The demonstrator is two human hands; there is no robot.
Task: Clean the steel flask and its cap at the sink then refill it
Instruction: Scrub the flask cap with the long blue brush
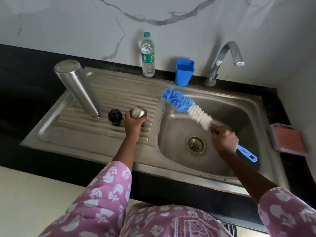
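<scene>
While your left hand (135, 123) curls round the steel cap (138, 112), judge it light, slick; hold its sides. Right hand (224, 141) clasps brush (184, 106).

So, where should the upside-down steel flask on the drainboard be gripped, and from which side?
Probably round the mid-body of the steel flask, coming from the person's left: it stands mouth-down, a smooth straight cylinder, and the black stopper and left hand holding the steel cap crowd its right.

By my left hand (132, 123) the brushed steel flask (77, 88) and cap (138, 112) look matt; my right hand (224, 140) grips a plastic-handled, bristly brush (186, 106).
</scene>
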